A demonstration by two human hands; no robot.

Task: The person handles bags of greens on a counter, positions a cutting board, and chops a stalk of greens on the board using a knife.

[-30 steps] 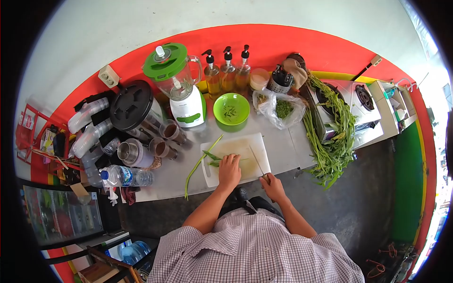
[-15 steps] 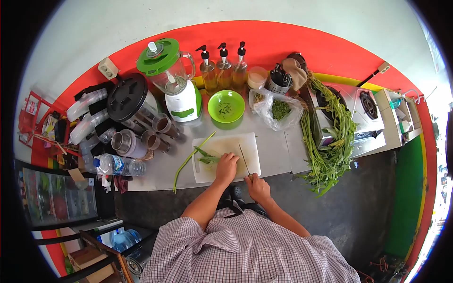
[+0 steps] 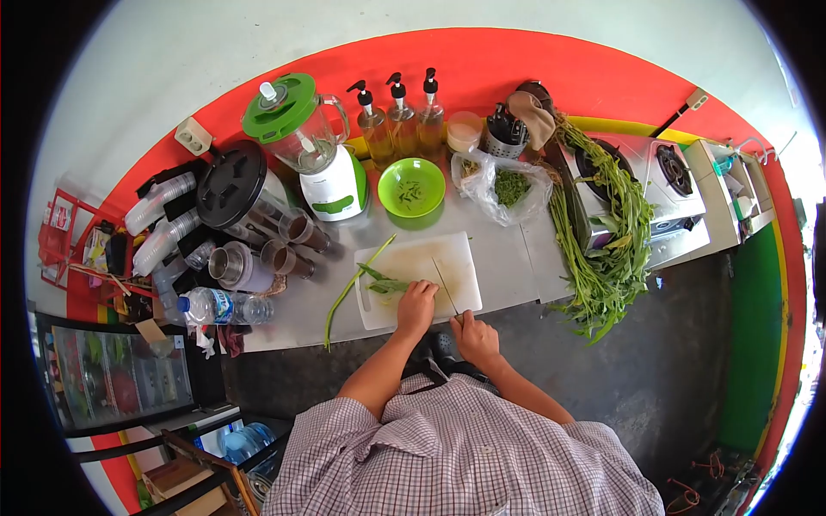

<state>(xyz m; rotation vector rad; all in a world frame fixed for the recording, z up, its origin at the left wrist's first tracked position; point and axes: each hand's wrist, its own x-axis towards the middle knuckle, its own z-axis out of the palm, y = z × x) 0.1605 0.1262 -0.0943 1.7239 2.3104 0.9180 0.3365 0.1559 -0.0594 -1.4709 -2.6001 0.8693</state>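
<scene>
On the white cutting board [image 3: 376,311], my left hand [image 3: 417,304] presses green leaves [image 3: 385,283] down with its fingers bent together. My right hand [image 3: 475,336] is wrapped round the handle of a knife [image 3: 445,283], whose thin blade lies over the board just right of my left fingers. A long green stalk [image 3: 342,297] rests across the board's left edge and onto the steel counter. Behind the board, a green bowl [image 3: 411,187] holds small cut green pieces.
A blender [image 3: 334,187], pump bottles [image 3: 402,125] and a plastic bag of chopped greens [image 3: 514,187] stand at the back. Long leafy greens [image 3: 632,225] drape over the stove [image 3: 675,202] at right. Cups, a jug and a water bottle [image 3: 225,306] crowd the left.
The knife blade has come closer to my left fingers than a second ago. My left hand stays on the leaves. The whole view has shifted slightly.
</scene>
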